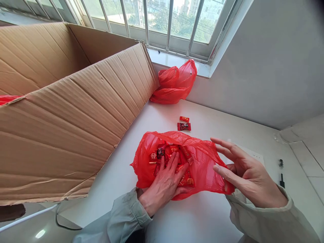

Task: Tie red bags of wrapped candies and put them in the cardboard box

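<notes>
A red plastic bag [206, 168] lies spread on the white table with its mouth facing up. Several wrapped candies [186, 177] in red and dark wrappers sit inside it. My left hand [167, 179] is in the bag, its fingers stretched out flat over the candies. At the bag's right edge is my right hand [245, 172], fingers apart, with thumb and fingertips touching the thin plastic. Just beyond the bag, a small red candy [184, 119] and a darker red candy [184, 126] rest on the table.
A large open cardboard box [76, 125] takes up the left side. Another red plastic bag [174, 84] lies crumpled by the barred window [169, 23]. A grey wall [273, 67] borders the table [210, 219]. A small black object [281, 179] is at the right.
</notes>
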`<act>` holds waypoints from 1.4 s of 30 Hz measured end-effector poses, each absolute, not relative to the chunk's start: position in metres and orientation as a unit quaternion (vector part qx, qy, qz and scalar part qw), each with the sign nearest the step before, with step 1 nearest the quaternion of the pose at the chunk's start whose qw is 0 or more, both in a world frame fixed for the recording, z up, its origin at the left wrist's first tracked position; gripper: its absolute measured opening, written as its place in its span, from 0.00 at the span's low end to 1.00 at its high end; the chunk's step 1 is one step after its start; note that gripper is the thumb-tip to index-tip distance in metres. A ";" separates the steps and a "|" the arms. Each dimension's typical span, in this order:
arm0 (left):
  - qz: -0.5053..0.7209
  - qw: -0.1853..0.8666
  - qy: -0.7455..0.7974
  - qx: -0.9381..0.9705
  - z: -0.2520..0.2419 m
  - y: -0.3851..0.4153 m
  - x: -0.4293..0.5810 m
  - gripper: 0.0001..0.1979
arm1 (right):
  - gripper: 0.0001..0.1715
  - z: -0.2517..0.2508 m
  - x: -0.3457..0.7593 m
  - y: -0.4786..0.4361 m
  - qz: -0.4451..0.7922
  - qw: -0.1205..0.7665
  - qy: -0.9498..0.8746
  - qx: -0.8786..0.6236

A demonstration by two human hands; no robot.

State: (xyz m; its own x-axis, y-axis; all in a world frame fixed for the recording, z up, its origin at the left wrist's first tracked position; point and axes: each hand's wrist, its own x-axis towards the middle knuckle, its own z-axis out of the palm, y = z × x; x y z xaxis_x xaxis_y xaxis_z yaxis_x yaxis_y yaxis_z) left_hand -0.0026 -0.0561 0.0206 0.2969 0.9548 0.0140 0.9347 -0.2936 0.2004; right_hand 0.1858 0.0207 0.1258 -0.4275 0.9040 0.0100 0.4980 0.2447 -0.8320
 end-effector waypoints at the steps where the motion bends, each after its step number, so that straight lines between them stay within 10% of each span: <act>1: 0.067 0.077 0.589 0.801 0.023 -0.058 -0.003 0.40 | 0.29 0.127 0.186 0.021 0.439 0.245 -0.721 -0.477; 10: 0.069 0.130 0.725 0.673 0.064 -0.098 -0.040 0.13 | 0.31 0.127 0.188 0.023 0.483 0.225 -0.678 -0.506; 24: -0.066 0.181 0.791 0.580 0.054 -0.087 -0.032 0.21 | 0.31 0.119 0.189 0.025 0.448 0.183 -0.714 -0.506; 42: 0.123 0.224 0.746 0.615 0.069 -0.078 -0.054 0.09 | 0.34 0.139 0.178 0.021 0.531 0.234 -0.608 -0.542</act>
